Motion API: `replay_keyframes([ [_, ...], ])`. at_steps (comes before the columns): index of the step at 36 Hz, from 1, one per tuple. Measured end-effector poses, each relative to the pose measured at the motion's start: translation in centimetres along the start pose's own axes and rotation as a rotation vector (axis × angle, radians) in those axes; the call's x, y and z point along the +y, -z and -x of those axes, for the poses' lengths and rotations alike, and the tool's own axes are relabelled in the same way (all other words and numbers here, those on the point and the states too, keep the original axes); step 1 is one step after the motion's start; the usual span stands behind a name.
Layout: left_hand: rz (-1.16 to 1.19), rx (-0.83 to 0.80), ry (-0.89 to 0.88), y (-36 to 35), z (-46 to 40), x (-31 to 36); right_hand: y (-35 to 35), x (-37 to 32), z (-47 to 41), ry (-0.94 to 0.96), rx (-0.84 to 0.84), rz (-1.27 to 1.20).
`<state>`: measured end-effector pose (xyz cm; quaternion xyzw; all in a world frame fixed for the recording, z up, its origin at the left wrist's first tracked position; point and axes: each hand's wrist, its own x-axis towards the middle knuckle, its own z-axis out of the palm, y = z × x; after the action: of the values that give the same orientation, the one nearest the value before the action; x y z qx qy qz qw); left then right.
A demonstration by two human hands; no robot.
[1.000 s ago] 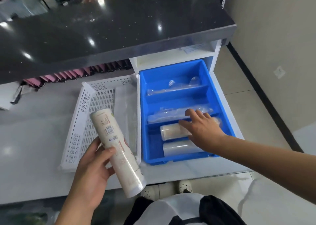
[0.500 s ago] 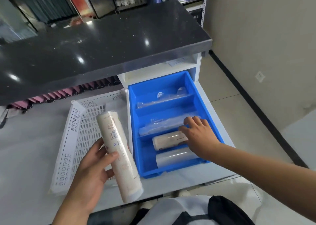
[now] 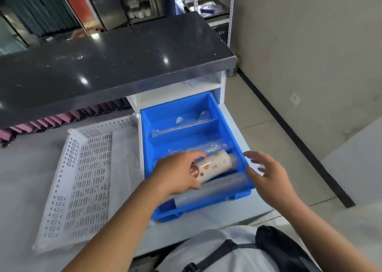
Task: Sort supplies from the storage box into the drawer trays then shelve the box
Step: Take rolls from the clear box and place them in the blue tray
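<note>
A blue divided tray (image 3: 208,103) sits on the white pull-out surface under the dark counter. My left hand (image 3: 177,173) grips a cream printed roll (image 3: 215,165) and holds it lying across the tray's nearest compartment. A clear-wrapped roll (image 3: 213,188) lies in front of it in the same compartment. My right hand (image 3: 266,174) hovers open at the tray's right front corner, fingers spread, holding nothing. Clear plastic-wrapped items (image 3: 186,125) lie in the two farther compartments. The white perforated storage box (image 3: 82,178) stands to the left of the tray.
A dark stone counter (image 3: 115,65) overhangs the work surface. Pink folders (image 3: 62,118) line up beneath it at the left. A white cabinet shelf (image 3: 186,89) sits behind the tray. Tiled floor and a beige wall lie to the right.
My left hand carried the cream roll from over the white box into the tray's front compartment. My right hand left the rolls and moved to the tray's right corner.
</note>
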<state>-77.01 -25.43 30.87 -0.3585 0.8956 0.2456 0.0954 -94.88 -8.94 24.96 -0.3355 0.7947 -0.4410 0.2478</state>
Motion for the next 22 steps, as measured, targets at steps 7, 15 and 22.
replay_keyframes([
  [7, -0.160, 0.012, -0.099, -3.1, -3.1, 2.3, -0.4, -0.6, 1.8, -0.057, -0.064, -0.046],
  [15, -0.123, 0.021, -0.118, -4.7, -3.4, 2.4, -0.1, -0.6, 1.6, -0.061, -0.079, 0.006],
  [22, 0.034, 0.047, -0.120, -5.3, -2.5, 2.1, -0.7, -1.8, 1.7, 0.076, -0.144, 0.248],
])
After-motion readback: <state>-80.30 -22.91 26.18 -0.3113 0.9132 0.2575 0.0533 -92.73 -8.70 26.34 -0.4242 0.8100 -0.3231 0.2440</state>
